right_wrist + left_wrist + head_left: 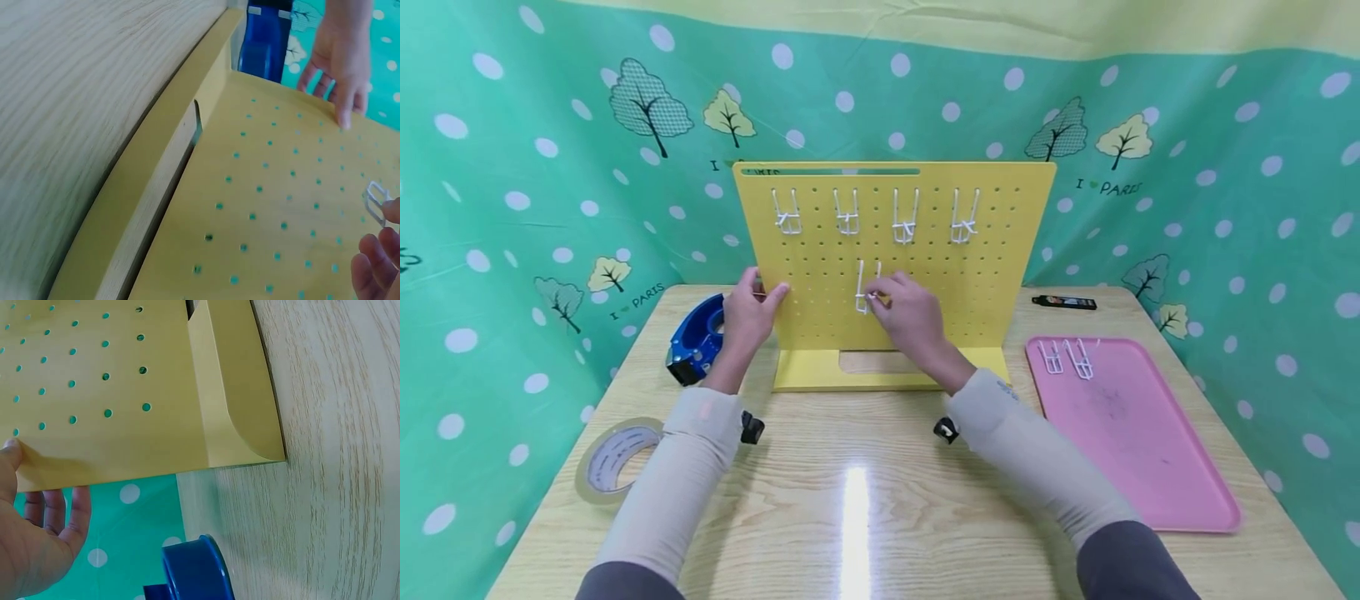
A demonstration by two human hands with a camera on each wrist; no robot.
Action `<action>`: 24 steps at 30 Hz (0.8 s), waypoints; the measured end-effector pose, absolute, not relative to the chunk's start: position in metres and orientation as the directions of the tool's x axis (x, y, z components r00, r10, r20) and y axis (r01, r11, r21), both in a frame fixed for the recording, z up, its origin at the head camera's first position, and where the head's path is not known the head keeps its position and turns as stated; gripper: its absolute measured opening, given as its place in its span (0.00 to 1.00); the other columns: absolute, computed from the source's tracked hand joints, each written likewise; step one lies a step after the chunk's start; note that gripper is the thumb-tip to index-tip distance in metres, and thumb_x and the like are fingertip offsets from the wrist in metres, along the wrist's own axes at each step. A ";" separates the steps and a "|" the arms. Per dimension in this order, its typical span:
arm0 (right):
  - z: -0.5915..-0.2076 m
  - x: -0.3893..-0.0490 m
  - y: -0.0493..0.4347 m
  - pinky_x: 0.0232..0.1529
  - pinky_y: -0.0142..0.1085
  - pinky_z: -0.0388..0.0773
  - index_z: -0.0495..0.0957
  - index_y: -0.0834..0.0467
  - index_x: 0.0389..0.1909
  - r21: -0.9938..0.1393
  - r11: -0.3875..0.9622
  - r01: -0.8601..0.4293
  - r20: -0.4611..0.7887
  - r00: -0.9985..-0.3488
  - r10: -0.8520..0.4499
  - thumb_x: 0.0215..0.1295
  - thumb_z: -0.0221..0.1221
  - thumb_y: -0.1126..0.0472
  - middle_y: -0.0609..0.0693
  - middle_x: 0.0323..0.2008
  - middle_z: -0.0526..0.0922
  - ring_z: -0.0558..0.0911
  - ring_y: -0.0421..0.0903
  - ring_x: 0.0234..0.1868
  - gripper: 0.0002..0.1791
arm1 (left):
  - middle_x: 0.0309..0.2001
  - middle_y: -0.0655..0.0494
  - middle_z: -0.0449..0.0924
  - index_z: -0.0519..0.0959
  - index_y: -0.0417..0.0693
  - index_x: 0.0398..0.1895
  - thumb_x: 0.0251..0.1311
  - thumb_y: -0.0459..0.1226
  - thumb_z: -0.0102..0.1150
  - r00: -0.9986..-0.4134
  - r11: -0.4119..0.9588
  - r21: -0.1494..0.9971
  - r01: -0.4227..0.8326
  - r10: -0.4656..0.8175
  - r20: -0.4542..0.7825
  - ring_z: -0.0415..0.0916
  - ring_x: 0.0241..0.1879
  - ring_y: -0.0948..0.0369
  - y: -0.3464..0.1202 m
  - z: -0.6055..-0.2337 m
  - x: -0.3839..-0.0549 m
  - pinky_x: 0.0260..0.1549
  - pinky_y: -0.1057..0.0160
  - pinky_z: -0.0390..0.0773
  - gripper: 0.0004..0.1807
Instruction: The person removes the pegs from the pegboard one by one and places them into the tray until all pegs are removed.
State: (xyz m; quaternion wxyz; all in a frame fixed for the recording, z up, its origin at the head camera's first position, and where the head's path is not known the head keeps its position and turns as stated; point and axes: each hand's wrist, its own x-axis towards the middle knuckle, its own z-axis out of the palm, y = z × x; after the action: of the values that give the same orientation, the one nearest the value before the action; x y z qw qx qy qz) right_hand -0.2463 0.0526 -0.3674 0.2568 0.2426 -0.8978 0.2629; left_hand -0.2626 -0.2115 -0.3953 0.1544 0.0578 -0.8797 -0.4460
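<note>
A yellow pegboard [925, 312] stands upright on its folded foot. My left hand [750, 312] grips its left edge, thumb on the front face and fingers behind, as the left wrist view shows. With thumb and fingers my right hand [913, 317] pinches a white wire hook [861, 287] at the middle of the board; part of that hook is hidden by the fingers. In the right wrist view the hook's end loop [375, 201] shows at the fingertips. Along the board's upper part hang several more white wire hooks [787, 221] in a row.
On the right lies a pink tray [1135, 450] with two white wire hooks [1078, 360] at its far end. A black marker-like item [1063, 302] lies behind it. To the left are a blue tape dispenser [688, 346] and a tape roll [597, 467]. A patterned curtain [880, 92] encloses the table.
</note>
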 end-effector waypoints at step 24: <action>-0.379 -0.222 0.228 0.32 0.40 0.84 0.86 0.54 0.41 -0.511 0.796 -0.324 0.281 -0.938 -0.202 0.68 0.66 0.59 0.55 0.38 0.89 0.87 0.51 0.35 0.05 | 0.48 0.40 0.82 0.71 0.46 0.62 0.72 0.53 0.56 -0.949 0.597 0.801 0.034 -0.232 0.214 0.81 0.45 0.47 -0.213 -0.396 -0.262 0.40 0.55 0.81 0.25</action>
State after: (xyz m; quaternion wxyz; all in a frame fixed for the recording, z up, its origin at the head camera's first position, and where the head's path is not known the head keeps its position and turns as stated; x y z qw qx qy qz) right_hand -0.2224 0.2285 -0.3792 0.1068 0.1396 -0.9415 0.2875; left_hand -0.2625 -0.2127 -0.3965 0.1496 0.0561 -0.8810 -0.4454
